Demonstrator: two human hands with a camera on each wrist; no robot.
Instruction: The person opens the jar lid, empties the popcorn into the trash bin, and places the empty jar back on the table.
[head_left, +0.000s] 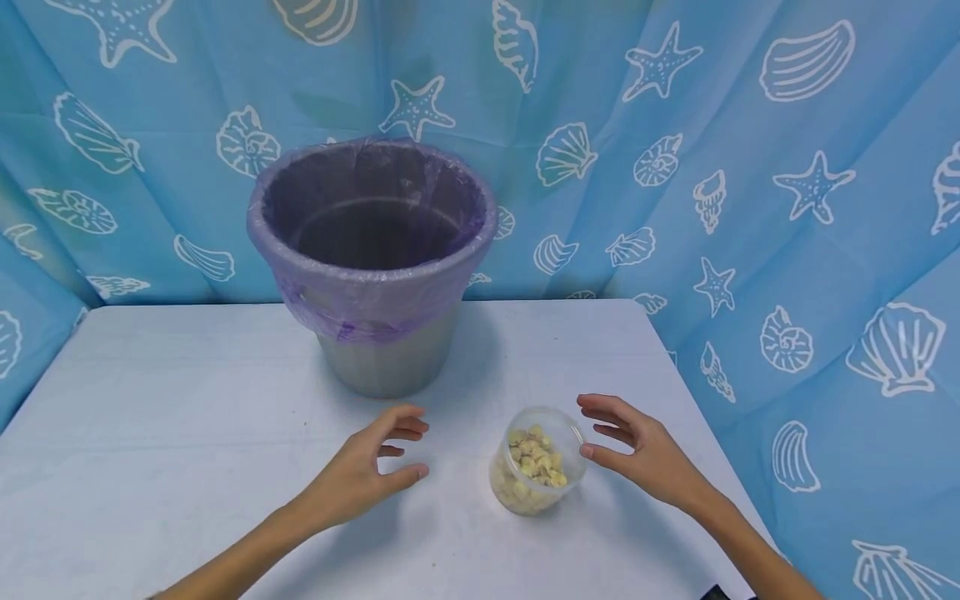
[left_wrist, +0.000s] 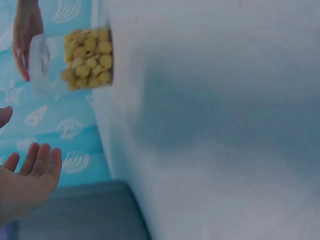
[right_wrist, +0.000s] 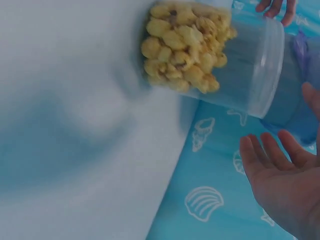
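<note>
A clear plastic tub (head_left: 504,479) stands upright on the table, lidless and about half full of popcorn (head_left: 536,454). In the right wrist view the popcorn (right_wrist: 182,47) looks yellowish and caramel-coated through the clear wall. My right hand (head_left: 637,446) hovers just right of the tub, its thumb tip right at the rim and its fingers spread in a loose curve. To the left of the tub, a hand's width away, my left hand (head_left: 367,471) is held over the table with thumb and fingers apart, holding nothing.
Behind the hands stands a grey bin (head_left: 386,362) lined with a purple plastic bag (head_left: 375,304) folded over its rim. A white cloth covers the table (head_left: 187,400). Blue curtains (head_left: 750,250) with shell and starfish prints hang behind it and on the right.
</note>
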